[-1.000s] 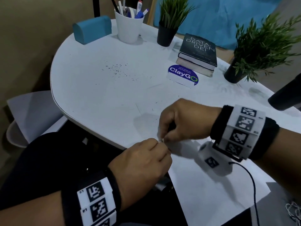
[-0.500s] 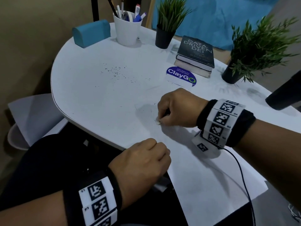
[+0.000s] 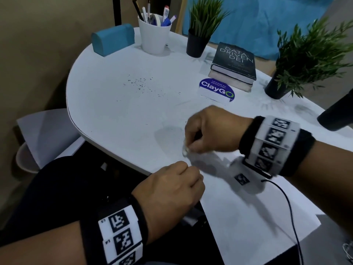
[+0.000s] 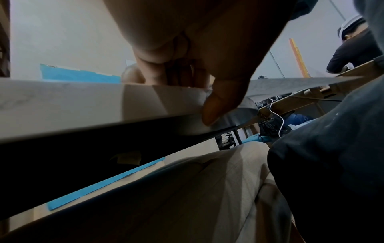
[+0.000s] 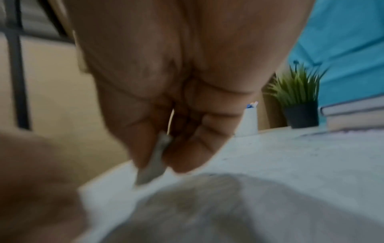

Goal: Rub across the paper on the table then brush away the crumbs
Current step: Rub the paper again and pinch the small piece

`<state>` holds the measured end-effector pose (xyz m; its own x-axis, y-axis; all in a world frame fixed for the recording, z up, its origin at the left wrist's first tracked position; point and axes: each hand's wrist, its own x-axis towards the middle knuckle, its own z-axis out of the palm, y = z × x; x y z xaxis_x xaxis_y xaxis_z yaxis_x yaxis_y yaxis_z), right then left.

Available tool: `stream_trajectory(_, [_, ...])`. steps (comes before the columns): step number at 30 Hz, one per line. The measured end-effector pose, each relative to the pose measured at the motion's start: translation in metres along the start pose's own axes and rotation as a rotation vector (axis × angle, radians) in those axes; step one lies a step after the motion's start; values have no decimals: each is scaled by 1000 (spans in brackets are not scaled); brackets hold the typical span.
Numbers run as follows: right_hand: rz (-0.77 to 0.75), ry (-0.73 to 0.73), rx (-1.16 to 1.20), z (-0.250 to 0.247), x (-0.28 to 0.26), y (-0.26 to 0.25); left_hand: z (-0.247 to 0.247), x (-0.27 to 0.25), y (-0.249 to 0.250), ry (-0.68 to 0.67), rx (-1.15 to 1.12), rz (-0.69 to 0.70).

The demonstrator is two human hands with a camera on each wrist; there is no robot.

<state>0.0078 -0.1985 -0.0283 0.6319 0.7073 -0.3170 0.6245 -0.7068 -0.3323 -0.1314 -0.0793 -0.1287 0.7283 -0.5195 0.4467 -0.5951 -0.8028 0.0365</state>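
A white sheet of paper (image 3: 248, 217) lies at the near edge of the white table (image 3: 114, 111) and overhangs it. My right hand (image 3: 188, 148) pinches a small grey-white eraser (image 3: 185, 151) between thumb and fingers, its tip down on the paper; the right wrist view shows the eraser (image 5: 153, 164) blurred. Just nearer, my left hand (image 3: 193, 173) grips the paper at the table's edge, fingers curled on top. In the left wrist view its thumb (image 4: 216, 106) presses at the edge. Dark crumbs (image 3: 141, 83) lie scattered on the far left of the table.
At the back stand a blue case (image 3: 112, 39), a white pen cup (image 3: 154, 37), two potted plants (image 3: 198, 35) (image 3: 298, 60) and stacked books (image 3: 235, 64). A ClayGo sign (image 3: 216, 89) sits mid-table. A black cable (image 3: 292, 217) crosses the paper. A dark cylinder (image 3: 336, 113) juts in at right.
My right hand slid the eraser away from the left hand across the paper, then came part of the way back. The left hand stayed in place on the paper.
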Motion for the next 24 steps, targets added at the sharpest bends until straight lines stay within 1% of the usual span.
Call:
stream_trajectory(1, [-19, -83, -9, 3, -8, -2, 0, 0, 0, 8, 9, 2])
stream_trajectory(2, [-19, -131, -4, 6, -13, -1, 1, 0, 0, 11, 11, 6])
stream_trajectory(3, [2, -126, 20, 8, -13, 2, 0, 0, 0, 10, 10, 14])
stream_trajectory(6, [78, 65, 29, 1, 5, 16, -3, 0, -1, -4, 7, 11])
stream_trajectory(8, [84, 121, -16, -4, 9, 18, -5, 1, -1, 1, 16, 16])
stream_trajectory(9, [69, 102, -30, -4, 4, 16, -5, 1, -1, 5, 19, 18])
stream_trajectory(10, [49, 44, -30, -3, -2, 13, -5, 1, -1, 6, 18, 19])
stream_trajectory(12, [17, -118, -14, 4, -15, 7, -3, -1, -1, 4, 19, 26])
stream_trajectory(13, [26, -151, 4, 6, -17, 8, -2, -1, 0, 3, 14, 25])
stream_trajectory(14, [57, -128, 35, 5, -16, 11, -1, -1, 0, 7, 7, 21])
stream_trajectory(16, [133, -1, 77, -2, -5, 20, -2, 0, 0, 29, -7, 15])
stream_trajectory(18, [172, 83, 51, -8, 6, 26, -3, 1, 0, 34, -7, 15])
stream_trajectory(21, [192, 94, -4, -7, 6, 28, -4, 1, 0, 26, -21, 25])
stream_trajectory(22, [195, 105, 43, -8, 2, 28, -5, 2, 0, 27, -37, 21])
stream_trajectory(23, [205, 145, 169, -9, -3, 31, -5, 2, 0, 25, -54, 16])
stream_trajectory(24, [223, 212, 382, -12, -11, 33, -5, 3, 0, 15, -70, 9])
